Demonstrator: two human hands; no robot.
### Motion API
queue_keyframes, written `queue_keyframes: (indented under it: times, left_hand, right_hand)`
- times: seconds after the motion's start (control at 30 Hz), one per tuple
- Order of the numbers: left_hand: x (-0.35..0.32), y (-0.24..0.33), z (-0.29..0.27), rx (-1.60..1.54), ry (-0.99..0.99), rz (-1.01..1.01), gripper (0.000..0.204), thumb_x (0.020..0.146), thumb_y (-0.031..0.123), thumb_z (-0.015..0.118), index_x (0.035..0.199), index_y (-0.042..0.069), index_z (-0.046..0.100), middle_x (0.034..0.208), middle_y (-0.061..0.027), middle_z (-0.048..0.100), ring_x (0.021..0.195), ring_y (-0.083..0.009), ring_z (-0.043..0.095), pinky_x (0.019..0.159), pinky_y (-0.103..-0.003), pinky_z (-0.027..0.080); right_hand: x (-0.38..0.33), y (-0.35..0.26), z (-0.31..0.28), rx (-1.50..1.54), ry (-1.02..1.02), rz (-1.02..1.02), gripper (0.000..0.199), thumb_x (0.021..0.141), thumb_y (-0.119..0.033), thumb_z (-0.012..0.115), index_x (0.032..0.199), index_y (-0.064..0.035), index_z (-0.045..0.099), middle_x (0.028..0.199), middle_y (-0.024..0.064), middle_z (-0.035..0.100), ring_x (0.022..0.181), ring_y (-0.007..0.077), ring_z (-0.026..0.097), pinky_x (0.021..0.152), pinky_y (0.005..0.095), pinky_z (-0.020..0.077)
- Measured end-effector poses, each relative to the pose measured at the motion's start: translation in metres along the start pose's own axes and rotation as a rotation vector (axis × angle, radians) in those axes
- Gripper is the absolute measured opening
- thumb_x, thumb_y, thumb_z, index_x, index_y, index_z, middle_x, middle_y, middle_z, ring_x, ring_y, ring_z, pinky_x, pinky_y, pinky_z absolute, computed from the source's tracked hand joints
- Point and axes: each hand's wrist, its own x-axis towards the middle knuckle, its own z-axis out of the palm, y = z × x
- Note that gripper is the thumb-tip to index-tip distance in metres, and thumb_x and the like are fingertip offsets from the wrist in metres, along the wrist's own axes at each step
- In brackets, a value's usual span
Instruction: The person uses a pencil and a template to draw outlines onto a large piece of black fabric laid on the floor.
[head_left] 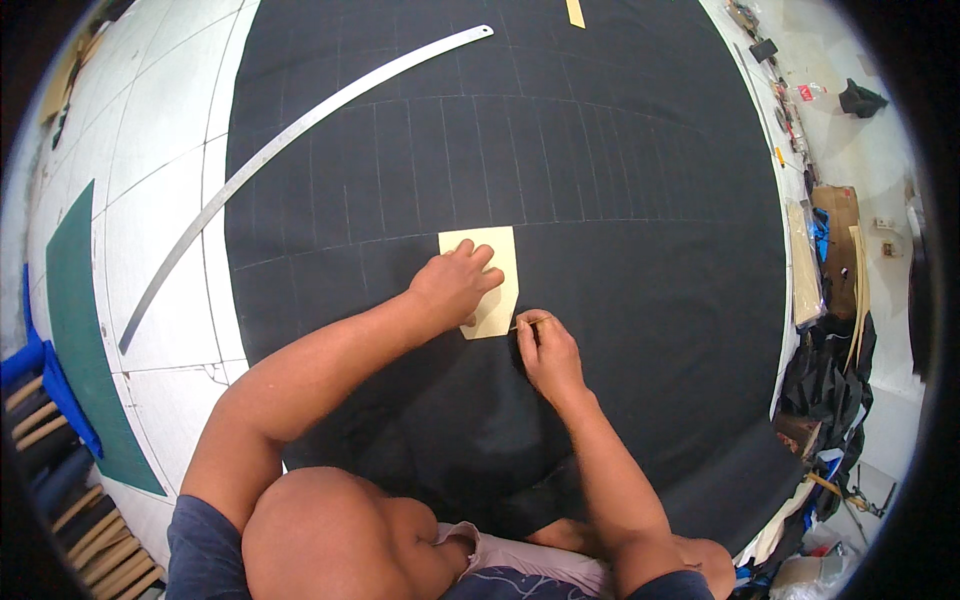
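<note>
A pale yellow card template [502, 262] with angled lower corners lies on a large sheet of black fabric [640, 300]. My left hand [455, 285] presses on the card from above, its fingers apart. Just right of the card's lower corner, my right hand [545, 350] pinches a thin pencil-like tool [541, 320], whose tip points at the card's edge. Most of that tool is hidden by the fingers, so its exact kind cannot be made out. Pale ruled lines run across and along the fabric beyond the card.
A long metal ruler [290, 135] lies curved across the fabric's left edge. Further left is a green cutting mat [85, 340] on the white tabletop [165, 215]. Another yellow strip [576, 12] lies at the far edge. Cardboard [838, 225], black bags [825, 375] and clutter line the right side.
</note>
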Motion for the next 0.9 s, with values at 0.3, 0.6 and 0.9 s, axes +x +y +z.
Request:
queue_keyframes:
  times: [0.3,0.6,0.9]
  left_hand:
    - [0.004,0.003,0.005,0.040,0.030,0.037,0.092,0.064,0.035,0.094,0.148,0.036,0.057,0.126,-0.0102,0.055,0.118,-0.0305,0.056,0.088,-0.039,0.062]
    - [0.005,0.005,0.003,0.047,0.010,0.029,0.091,0.065,0.035,0.094,0.148,0.034,0.057,0.127,-0.0103,0.054,0.118,-0.0318,0.056,0.089,-0.040,0.063]
    - [0.006,0.006,0.002,0.053,-0.016,0.018,0.091,0.065,0.036,0.095,0.148,0.035,0.057,0.130,-0.0101,0.054,0.121,-0.0325,0.055,0.090,-0.041,0.063]
  right_hand:
    - [0.016,0.007,0.006,0.035,0.253,0.039,0.021,0.104,-0.018,0.063,0.114,-0.0024,0.072,0.109,0.0161,0.076,0.097,0.0326,0.074,0.085,0.0395,0.0575]
    - [0.018,0.006,0.007,-0.027,0.208,-0.047,0.017,0.103,-0.016,0.063,0.111,-0.0028,0.071,0.108,0.0155,0.074,0.096,0.0350,0.073,0.084,0.0415,0.0575]
    - [0.003,0.008,0.005,-0.019,0.112,-0.112,0.014,0.102,-0.015,0.062,0.108,-0.0031,0.066,0.108,0.0158,0.072,0.097,0.0381,0.070,0.084,0.0459,0.0569]
